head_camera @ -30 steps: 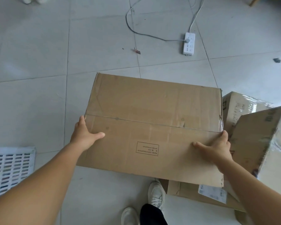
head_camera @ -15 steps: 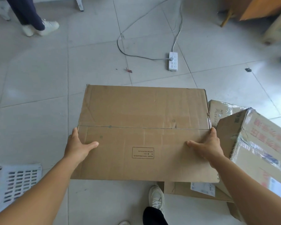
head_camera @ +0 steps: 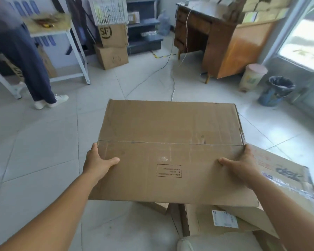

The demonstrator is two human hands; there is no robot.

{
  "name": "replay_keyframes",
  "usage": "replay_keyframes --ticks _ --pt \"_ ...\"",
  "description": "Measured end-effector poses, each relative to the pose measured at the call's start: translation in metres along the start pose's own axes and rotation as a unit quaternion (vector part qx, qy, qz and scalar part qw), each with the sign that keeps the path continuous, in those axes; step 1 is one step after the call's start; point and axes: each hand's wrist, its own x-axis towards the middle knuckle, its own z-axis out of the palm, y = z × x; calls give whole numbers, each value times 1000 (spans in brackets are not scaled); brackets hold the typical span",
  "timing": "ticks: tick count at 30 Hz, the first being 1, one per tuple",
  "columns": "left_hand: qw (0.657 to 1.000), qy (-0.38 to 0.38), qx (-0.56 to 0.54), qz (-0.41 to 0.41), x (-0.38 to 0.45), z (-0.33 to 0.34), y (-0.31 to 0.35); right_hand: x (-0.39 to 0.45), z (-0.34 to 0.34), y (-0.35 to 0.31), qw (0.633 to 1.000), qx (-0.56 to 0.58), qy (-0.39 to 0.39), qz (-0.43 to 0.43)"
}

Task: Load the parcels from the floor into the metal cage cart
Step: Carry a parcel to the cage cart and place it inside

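Observation:
A large flat brown cardboard parcel [head_camera: 169,134] fills the middle of the head view, held up off the floor. My left hand [head_camera: 98,162] grips its left edge, thumb on top. My right hand [head_camera: 241,163] grips its right edge the same way. A small printed box mark sits on the parcel's near flap. Below and to the right lie other parcels: one with a white label [head_camera: 216,221] on the floor and a taped one [head_camera: 286,178] beside my right arm. No metal cage cart shows in the frame.
A person in dark trousers [head_camera: 25,57] stands at the left by a white-legged table [head_camera: 62,33]. Stacked SF boxes [head_camera: 112,46] stand at the back, a wooden desk [head_camera: 225,42] at right, two bins [head_camera: 275,91] near the door. Cables [head_camera: 172,84] trail across the tiled floor.
The view has tilted up from the floor to the room, and the parcel has risen with both hands still on its edges. The power strip has gone out of sight behind it.

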Motion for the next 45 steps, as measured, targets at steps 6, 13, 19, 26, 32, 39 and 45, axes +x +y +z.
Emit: replay_keyframes --ticks 6,13,19,26,32,39,45 --pt "995 -41 -4 87 -32 -12 66 -52 -78 -4 996 10 89 3" --pt "978 -105 -6 178 -70 9 148 -108 -174 17 981 41 185 30" --pt "952 -174 -12 251 -117 53 216 -161 -255 55 960 90 259 62" --pt "913 -250 -36 320 -213 109 291 -230 -354 106 923 100 367 66" --pt "879 -294 -73 370 -316 153 337 -295 -436 162 888 110 439 77" --pt "838 -353 -85 407 -434 205 360 -378 -510 236 849 113 505 107" --pt "815 -380 -57 433 -518 250 368 -442 -549 294 819 109 546 138"
